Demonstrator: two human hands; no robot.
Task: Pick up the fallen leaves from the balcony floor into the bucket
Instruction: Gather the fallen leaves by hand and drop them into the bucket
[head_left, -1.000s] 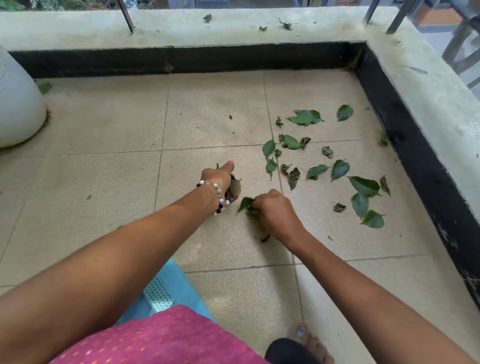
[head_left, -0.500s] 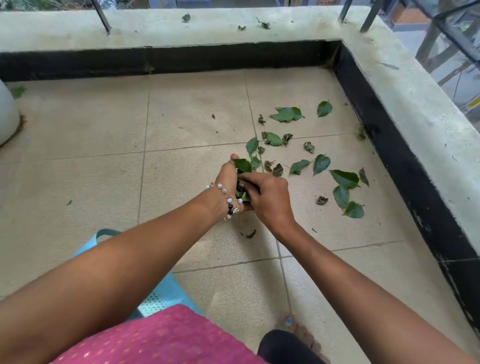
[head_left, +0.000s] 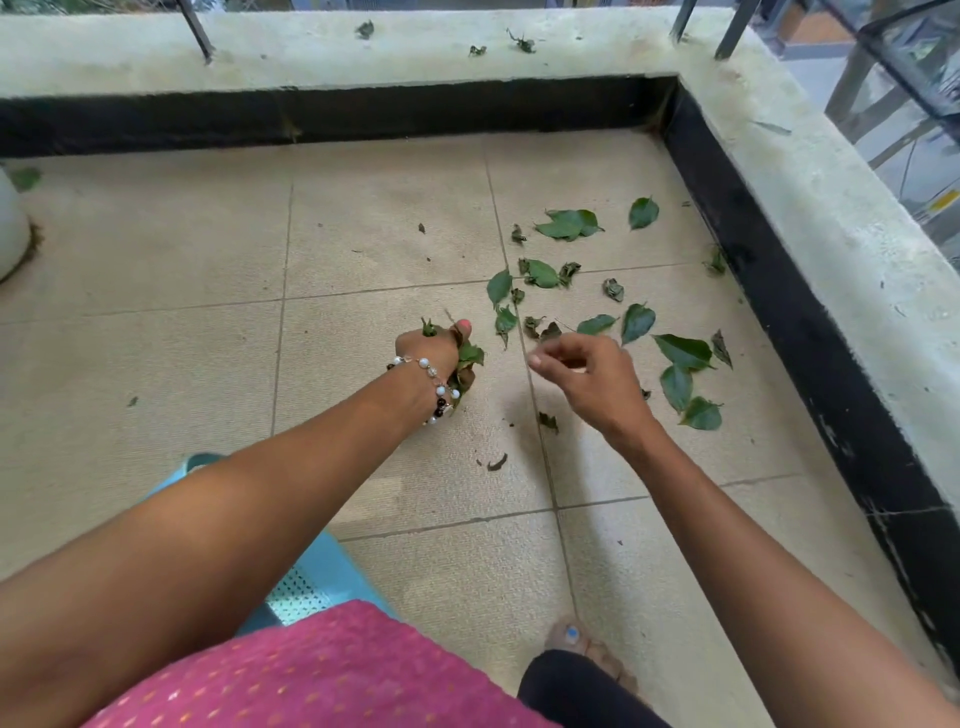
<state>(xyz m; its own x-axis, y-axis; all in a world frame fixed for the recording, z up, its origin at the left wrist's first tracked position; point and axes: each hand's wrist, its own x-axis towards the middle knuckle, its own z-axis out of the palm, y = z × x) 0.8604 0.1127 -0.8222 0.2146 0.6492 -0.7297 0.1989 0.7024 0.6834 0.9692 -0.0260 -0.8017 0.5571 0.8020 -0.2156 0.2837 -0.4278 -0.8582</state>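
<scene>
L hand (head_left: 434, 349), beaded bracelet (head_left: 435, 387) at the wrist, has its fingers curled tight round a bunch of green leaves (head_left: 467, 364), held just above the beige tiled balcony floor (head_left: 208, 322). R hand (head_left: 589, 371) hovers beside it w/ fingers loosely bent, apart, holding nothing. Scattered green & dried leaves (head_left: 636, 322) lie on the floor past the R hand, near the black-painted wall base (head_left: 779, 291). Light blue plastic bucket (head_left: 317, 577) sits close in, mostly hidden under the L forearm.
</scene>
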